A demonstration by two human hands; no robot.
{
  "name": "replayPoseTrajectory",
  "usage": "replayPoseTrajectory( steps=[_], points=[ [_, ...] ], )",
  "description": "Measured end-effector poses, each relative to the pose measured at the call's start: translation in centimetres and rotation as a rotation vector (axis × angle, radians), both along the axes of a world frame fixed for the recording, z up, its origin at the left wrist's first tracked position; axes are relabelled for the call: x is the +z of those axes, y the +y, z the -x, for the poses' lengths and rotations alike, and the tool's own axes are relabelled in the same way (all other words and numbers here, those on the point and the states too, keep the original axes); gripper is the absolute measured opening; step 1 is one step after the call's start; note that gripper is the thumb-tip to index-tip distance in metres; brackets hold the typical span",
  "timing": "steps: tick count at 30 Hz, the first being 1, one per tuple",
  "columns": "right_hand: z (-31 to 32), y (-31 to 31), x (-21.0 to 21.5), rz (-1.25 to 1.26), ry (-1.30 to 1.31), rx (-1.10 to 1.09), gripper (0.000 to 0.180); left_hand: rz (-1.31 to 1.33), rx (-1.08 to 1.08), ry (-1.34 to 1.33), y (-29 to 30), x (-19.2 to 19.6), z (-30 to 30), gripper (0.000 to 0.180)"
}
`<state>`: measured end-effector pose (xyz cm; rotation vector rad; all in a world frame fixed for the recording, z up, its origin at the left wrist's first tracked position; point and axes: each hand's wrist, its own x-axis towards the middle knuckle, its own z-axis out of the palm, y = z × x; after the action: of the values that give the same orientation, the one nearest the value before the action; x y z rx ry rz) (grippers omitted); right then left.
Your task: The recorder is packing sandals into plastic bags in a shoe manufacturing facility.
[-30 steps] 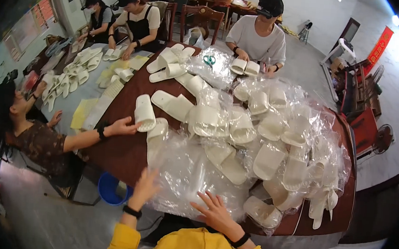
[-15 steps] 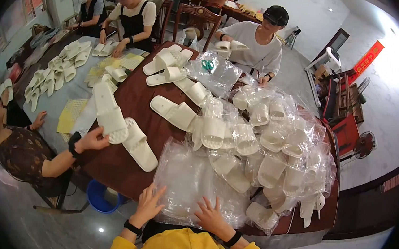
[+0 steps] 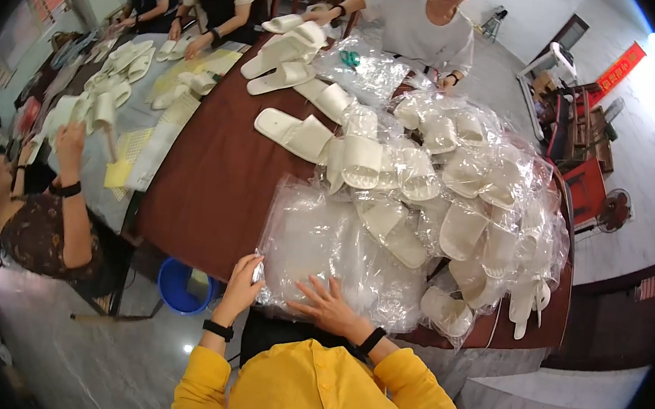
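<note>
A stack of clear plastic bags (image 3: 305, 241) lies flat at the table's near edge, in front of my yellow shirt. My left hand (image 3: 241, 286) is at the near left corner of the stack, thumb and fingers closed on a bag's edge. Spread flat on the stack's near part, my right hand (image 3: 326, 307) is open and holds nothing. Just beyond the bags lies a heap of white slippers in clear bags (image 3: 462, 228). A loose white slipper (image 3: 295, 134) rests left of the heap, on the dark red table (image 3: 198, 170).
A blue bin (image 3: 184, 287) stands on the floor to the left. Across the table a person in white (image 3: 417, 25) reaches toward loose slippers. Green-handled scissors (image 3: 349, 58) lie on plastic nearby. Other people handle slippers at the grey table (image 3: 147, 130) on the left.
My left hand has closed on the bag edge; my right has slid left over the stack. The left co-worker's arm has drawn back, and the slipper pair it held is gone from before me.
</note>
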<state>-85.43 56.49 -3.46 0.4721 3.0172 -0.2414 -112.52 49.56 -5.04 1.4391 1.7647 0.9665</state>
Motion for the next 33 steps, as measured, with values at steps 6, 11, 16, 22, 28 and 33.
replayPoseTrajectory(
  steps=[6,11,16,22,28,33],
  points=[
    [2.5,1.7,3.1,0.316,-0.075,-0.069,0.082,-0.219,-0.258,0.581,3.0,5.8,0.5,0.062],
    [4.0,6.4,2.0,0.86,0.256,-0.561,0.062,-0.194,-0.704,0.483,3.6,3.0,5.1,0.036],
    [10.9,17.2,8.0,0.961,1.682,-1.731,0.033,-0.189,-0.819,0.327,6.0,1.1,10.2,0.037],
    [14.5,22.7,7.4,0.647,1.377,-1.631,0.032,-0.199,-0.982,0.115,6.7,-0.8,13.4,0.038],
    [24.0,20.5,12.3,0.383,1.128,-1.06,0.026,-0.176,-0.87,0.08,6.0,-0.7,14.1,0.03],
    [27.9,21.5,18.5,0.057,0.847,-0.767,0.02,-0.109,-0.905,0.014,6.0,-0.5,13.2,0.025]
  ],
)
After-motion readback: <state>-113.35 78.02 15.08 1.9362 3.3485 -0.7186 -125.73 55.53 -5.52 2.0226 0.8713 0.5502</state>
